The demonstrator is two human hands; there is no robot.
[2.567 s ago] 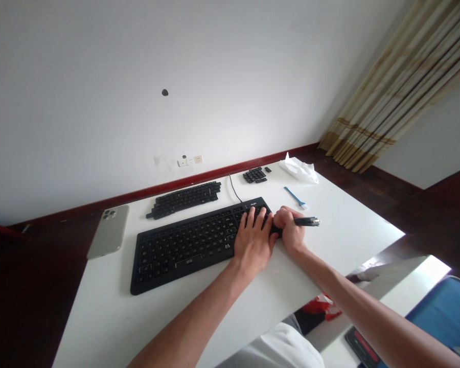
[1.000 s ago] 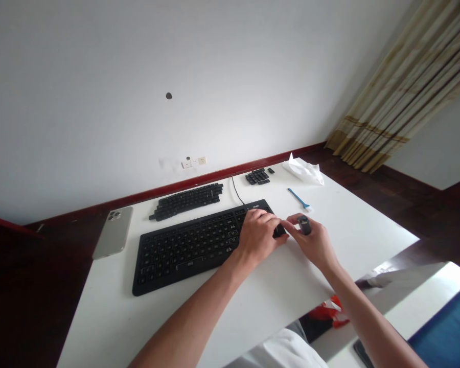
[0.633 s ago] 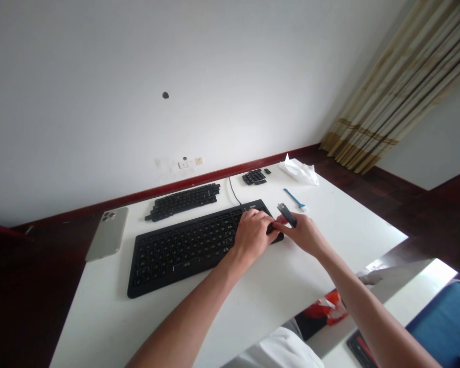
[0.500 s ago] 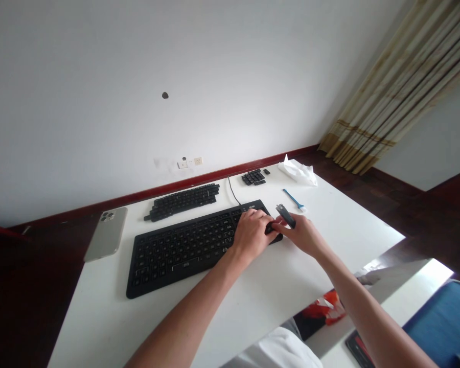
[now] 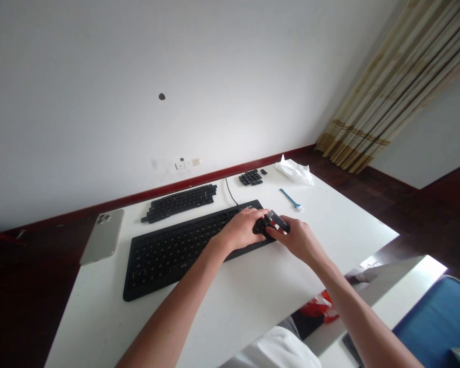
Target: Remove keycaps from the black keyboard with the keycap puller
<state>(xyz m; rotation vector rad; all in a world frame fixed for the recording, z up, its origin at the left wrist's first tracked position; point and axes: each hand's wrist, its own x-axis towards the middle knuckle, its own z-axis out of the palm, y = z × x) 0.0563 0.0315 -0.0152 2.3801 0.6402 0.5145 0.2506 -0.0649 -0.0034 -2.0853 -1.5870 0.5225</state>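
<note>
A black wired keyboard (image 5: 157, 263) lies slantwise on the white table, its right part bare of several keys' caps or hidden under my hands. Over the number pad rests my left hand (image 5: 240, 229), fingers reaching forward and thumb apart, with dark keyboard parts showing between them. My right hand (image 5: 297, 236) is closed round a small black-handled tool with a shiny end (image 5: 279, 221). The tool's shiny end points up and left, close to my left fingertips. My right thumb and fingertip reach the keyboard's right end; whether they pinch anything there is hidden.
Behind the keyboard lie a block of loose black keycaps (image 5: 182, 201) and a smaller group of keycaps (image 5: 250, 178). A blue brush (image 5: 290, 198) and white tissue (image 5: 296, 171) are at the right. A phone (image 5: 103, 235) lies at the left edge. A thin cable (image 5: 230, 190) runs backward.
My left hand has gone from lying flat to arching over the number pad. In my right hand the tool has turned from pointing right to pointing up-left. The view has shifted slightly.
</note>
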